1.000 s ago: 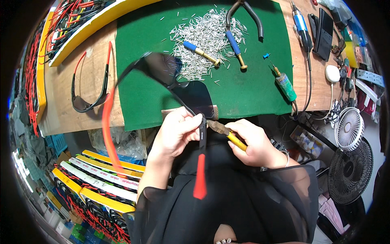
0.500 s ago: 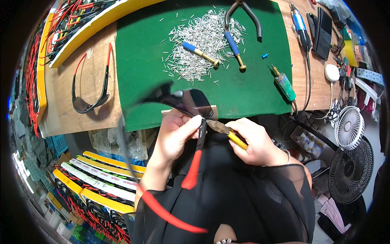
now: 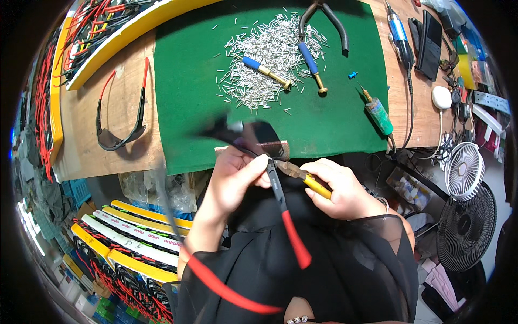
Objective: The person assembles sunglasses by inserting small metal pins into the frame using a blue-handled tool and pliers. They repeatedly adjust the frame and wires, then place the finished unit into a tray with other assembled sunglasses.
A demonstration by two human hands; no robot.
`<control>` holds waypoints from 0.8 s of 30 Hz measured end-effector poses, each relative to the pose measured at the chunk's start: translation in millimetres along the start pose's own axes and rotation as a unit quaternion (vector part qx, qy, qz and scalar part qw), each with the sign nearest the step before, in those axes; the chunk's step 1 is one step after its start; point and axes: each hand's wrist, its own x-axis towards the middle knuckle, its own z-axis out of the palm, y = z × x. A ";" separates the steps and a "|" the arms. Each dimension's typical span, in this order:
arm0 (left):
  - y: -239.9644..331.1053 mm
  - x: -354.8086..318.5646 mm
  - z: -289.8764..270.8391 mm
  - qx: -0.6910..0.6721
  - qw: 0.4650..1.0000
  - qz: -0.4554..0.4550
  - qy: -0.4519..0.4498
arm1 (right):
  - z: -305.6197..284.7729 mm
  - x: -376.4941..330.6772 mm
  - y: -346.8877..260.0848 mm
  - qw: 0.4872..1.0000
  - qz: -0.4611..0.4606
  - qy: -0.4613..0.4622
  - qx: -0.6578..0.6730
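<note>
A wooden workbench (image 3: 75,119) is running across the far side of the room, a green mat (image 3: 189,65) covering its middle. At right, a black fan (image 3: 467,227) is standing beneath a smaller white fan (image 3: 464,170). A pile of metal pins (image 3: 270,43) is occupying the mat's far half. Before the person, at the bench's near edge, black-and-red sunglasses (image 3: 261,136) are hanging in the left hand (image 3: 234,178), its thumb and fingers pinching them near a hinge. The right hand (image 3: 342,191) is curling closed around yellow-handled pliers (image 3: 318,186), their nose beside that hinge; contact is remaining unclear. Compared with half a second earlier, the nearer temple's red tip is pointing farther right; both grips are staying alike.
</note>
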 end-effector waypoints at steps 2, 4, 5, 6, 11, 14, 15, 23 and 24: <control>0.4 4.3 -0.3 -0.193 0.978 -0.072 -0.038 | 1.0 -0.1 -0.2 1.000 -0.009 0.002 -0.001; 1.8 3.7 3.6 -0.172 0.984 -0.036 -0.027 | 0.3 1.8 -2.6 1.000 -0.017 0.009 -0.021; 3.6 1.6 5.3 -0.104 0.994 -0.001 -0.017 | 0.4 1.9 -2.2 0.999 -0.019 0.010 -0.030; 2.9 -1.3 6.3 -0.037 0.999 0.035 -0.004 | 1.2 1.4 -1.2 0.999 -0.023 0.009 -0.038; 2.6 3.8 2.5 -0.272 0.957 -0.086 -0.055 | -1.2 1.1 -2.4 1.000 0.005 -0.014 0.002; -8.4 4.2 -2.3 -0.152 0.988 -0.024 -0.029 | 0.4 1.7 0.3 0.999 -0.018 0.010 -0.025; -5.5 3.6 -2.8 -0.100 0.995 -0.023 -0.019 | -1.6 2.8 -2.5 0.999 -0.022 0.015 -0.034; 5.5 -5.9 21.8 -0.034 0.997 -0.008 0.062 | -1.5 1.2 -2.1 0.992 -0.063 0.051 -0.095; 6.5 -5.5 25.4 -0.040 0.996 0.004 0.074 | -2.9 2.2 -3.2 0.991 -0.070 0.053 -0.097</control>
